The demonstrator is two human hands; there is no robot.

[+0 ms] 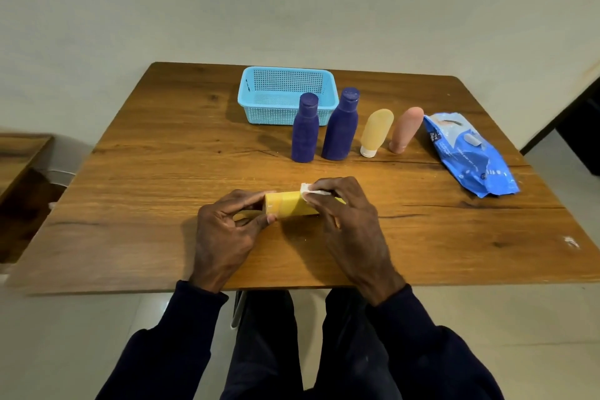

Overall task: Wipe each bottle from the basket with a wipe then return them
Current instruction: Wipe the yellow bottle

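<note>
A yellow bottle (pixel 290 204) lies sideways just above the table, cap end to the left. My left hand (pixel 227 230) grips its cap end. My right hand (pixel 347 221) presses a white wipe (pixel 313 191) onto the top of the bottle's body. The light blue basket (pixel 256 101) stands at the back with nothing visible in it. In front of it stand two dark blue bottles (pixel 305 128) (pixel 341 125), a pale yellow tube (pixel 376 132) on its white cap and a pink tube (pixel 406 130).
A blue pack of wipes (pixel 470 156) lies at the right of the wooden table (pixel 146 172). A second wooden surface (pixel 19 153) shows at the left edge. A white wall stands behind the table.
</note>
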